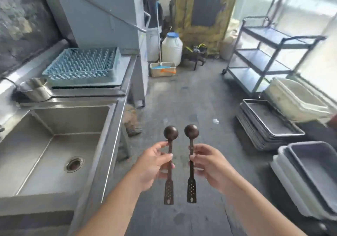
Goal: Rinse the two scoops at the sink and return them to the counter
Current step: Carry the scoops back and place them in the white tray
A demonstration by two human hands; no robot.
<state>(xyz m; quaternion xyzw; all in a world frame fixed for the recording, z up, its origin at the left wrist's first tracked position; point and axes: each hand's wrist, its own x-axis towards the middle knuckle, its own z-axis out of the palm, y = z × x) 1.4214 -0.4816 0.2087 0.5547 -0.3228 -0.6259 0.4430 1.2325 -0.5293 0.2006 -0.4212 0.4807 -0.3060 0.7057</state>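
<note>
I hold two dark brown scoops upright side by side over the floor, round bowls up and perforated flat handle ends down. My left hand (152, 164) grips the stem of the left scoop (170, 132). My right hand (209, 164) grips the stem of the right scoop (191, 130). The steel sink (54, 122) lies to my left, its basin dry-looking with a round drain (74, 164). Both scoops are to the right of the sink's edge, apart from it.
A blue dish rack (82, 64) and a small steel pot (35, 89) sit on the counter behind the sink. Stacked baking trays (268, 124), grey tubs (313, 177) and a white bin (299, 99) crowd the floor at right. A steel trolley (269, 57) stands beyond.
</note>
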